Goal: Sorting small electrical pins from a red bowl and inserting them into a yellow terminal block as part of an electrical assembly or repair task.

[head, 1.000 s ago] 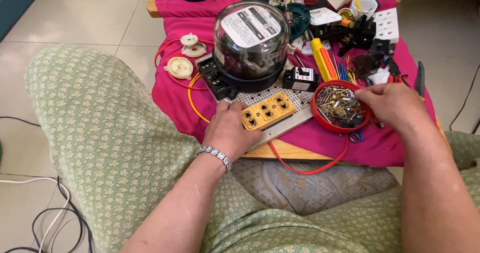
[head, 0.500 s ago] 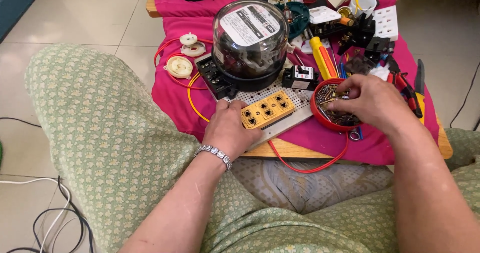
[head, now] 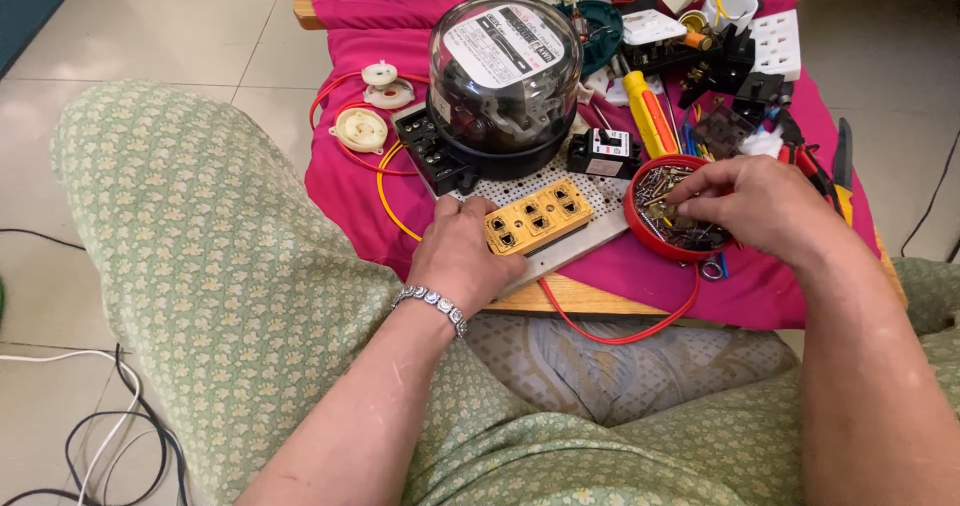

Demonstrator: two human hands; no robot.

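My left hand rests on the near end of a white perforated board and steadies a yellow socket strip lying on it. My right hand reaches into a round red tray full of small screws, its fingertips pinched among them; whether a screw sits between the fingers cannot be made out. A glass-domed electric meter on a black base stands at the far end of the board. A bracelet circles my left wrist.
A pink cloth covers a low wooden table. On it lie round white lamp holders, a black breaker, yellow-handled screwdrivers, pliers, white sockets and red wire. My knees in green patterned fabric frame the table; cables lie on the floor.
My right hand has slid left from the far side of the red tray and now sits over it, fingers dipped into the screws. The left hand stays on the board.
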